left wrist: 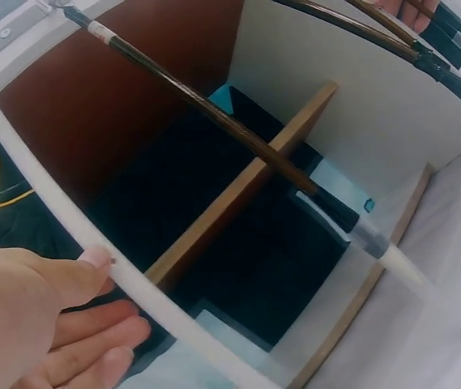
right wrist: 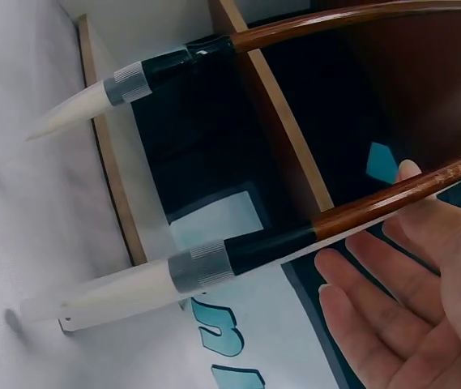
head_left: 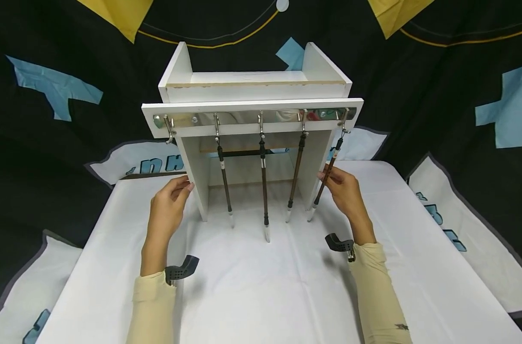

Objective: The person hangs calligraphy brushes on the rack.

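A white wooden brush rack [head_left: 252,91] stands upright on the table in the head view. Brown-handled brushes with pale tips, among them the middle brush [head_left: 264,191] and the rightmost brush [right wrist: 360,207], hang from its hooks. My left hand [head_left: 168,203] grips the left side panel [left wrist: 145,304], thumb on the front edge and fingers along the outside. On the opposite side, my right hand [head_left: 342,191] holds the right panel lightly, its thumb partly behind the rightmost brush. The contact of the right fingertips is partly hidden.
The leftmost hook [head_left: 169,128] carries no brush. White cloth covers the table [head_left: 252,291]. Behind stands a black curtain [head_left: 37,143] with blue and yellow shapes. Wrist camera mounts [head_left: 181,269] stick out from both forearms.
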`<state>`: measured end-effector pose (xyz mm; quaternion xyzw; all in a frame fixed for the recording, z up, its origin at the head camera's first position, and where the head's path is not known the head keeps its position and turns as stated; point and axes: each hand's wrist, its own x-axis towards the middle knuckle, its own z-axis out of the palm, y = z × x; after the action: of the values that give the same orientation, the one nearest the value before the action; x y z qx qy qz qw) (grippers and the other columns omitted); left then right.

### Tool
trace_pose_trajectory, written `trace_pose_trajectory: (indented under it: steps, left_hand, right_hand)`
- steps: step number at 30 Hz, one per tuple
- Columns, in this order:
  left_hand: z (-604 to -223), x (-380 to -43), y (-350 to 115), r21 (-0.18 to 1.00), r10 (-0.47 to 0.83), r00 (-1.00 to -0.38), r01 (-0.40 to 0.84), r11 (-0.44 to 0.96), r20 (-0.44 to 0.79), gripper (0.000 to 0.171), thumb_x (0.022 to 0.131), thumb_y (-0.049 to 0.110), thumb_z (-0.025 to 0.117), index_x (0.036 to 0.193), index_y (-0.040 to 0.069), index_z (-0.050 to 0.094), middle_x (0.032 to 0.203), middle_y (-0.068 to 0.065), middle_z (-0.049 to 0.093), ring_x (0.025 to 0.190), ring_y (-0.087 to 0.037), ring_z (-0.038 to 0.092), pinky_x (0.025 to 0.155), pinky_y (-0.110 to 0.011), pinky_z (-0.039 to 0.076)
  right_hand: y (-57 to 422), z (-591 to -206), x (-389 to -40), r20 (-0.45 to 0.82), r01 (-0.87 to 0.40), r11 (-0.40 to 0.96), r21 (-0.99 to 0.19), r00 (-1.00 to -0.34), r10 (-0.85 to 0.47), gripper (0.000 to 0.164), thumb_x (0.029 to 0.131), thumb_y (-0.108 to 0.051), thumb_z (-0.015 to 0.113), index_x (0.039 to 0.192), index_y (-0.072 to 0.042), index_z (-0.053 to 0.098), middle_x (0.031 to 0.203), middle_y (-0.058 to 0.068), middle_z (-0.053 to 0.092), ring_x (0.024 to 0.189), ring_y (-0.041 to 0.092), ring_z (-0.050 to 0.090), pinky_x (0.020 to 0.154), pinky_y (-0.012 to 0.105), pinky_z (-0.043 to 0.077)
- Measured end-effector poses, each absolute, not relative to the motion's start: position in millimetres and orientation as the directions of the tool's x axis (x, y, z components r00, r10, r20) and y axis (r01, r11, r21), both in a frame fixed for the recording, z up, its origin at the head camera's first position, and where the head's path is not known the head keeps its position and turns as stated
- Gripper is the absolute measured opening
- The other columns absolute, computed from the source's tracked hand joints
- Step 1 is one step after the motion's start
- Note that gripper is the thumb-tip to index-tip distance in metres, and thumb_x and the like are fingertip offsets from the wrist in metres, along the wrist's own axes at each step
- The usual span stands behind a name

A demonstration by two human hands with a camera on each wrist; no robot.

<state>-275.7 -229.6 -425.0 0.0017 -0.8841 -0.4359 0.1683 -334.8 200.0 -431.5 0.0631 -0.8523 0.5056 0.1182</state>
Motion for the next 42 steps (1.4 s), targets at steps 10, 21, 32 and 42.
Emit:
trace_pose_trajectory:
  steps: [10,21,32,42]
  left_hand:
    - [-398.9,-248.7,-266.3,0.735,-0.221,-0.944,0.034,0.677,0.247,0.054,0.114,0.044,0.043,0.154,0.009,0.053,0.132,-0.021,0.071,0.120,-0.041,0.068,0.094,-0.061,0.054]
    - [-395.6,-227.2,-297.6,0.614,-0.152,-0.986,-0.080,0.785,0.067,0.057,0.114,0.041,0.040,0.156,0.003,0.046,0.140,-0.033,0.061,0.126,-0.053,0.060,0.092,-0.070,0.053]
    - [-451.8,-177.3,-314.4,0.402,-0.058,-0.998,-0.054,0.914,-0.002,0.047,0.106,0.021,0.063,0.141,-0.010,0.055,0.105,-0.026,0.067,0.088,-0.038,0.066,0.070,-0.054,0.054]
    - [-491.2,-138.1,-293.5,0.389,-0.094,-0.996,-0.082,0.918,0.011,0.058,0.099,0.021,0.075,0.137,-0.018,0.055,0.106,-0.035,0.061,0.080,-0.036,0.068,0.062,-0.047,0.059]
  right_hand:
    - [193.0,-437.1,-335.7,0.295,-0.243,0.460,-0.854,-0.955,0.044,0.045,0.104,-0.031,0.069,0.136,0.001,0.069,0.134,0.023,0.070,0.123,0.039,0.069,0.106,0.054,0.054]
    - [198.5,-435.4,-333.3,0.308,-0.236,0.487,-0.841,-0.949,0.072,0.046,0.103,-0.035,0.071,0.133,-0.001,0.071,0.131,0.022,0.072,0.118,0.039,0.071,0.103,0.054,0.054]
    - [202.5,-440.3,-330.4,0.282,-0.206,0.483,-0.851,-0.955,0.090,0.048,0.104,-0.038,0.069,0.133,-0.001,0.071,0.137,0.022,0.069,0.121,0.040,0.069,0.107,0.054,0.052]
    - [193.1,-438.6,-334.3,0.312,-0.248,0.465,-0.850,-0.948,0.064,0.044,0.104,-0.034,0.070,0.133,-0.001,0.072,0.136,0.021,0.070,0.117,0.039,0.071,0.103,0.053,0.054]
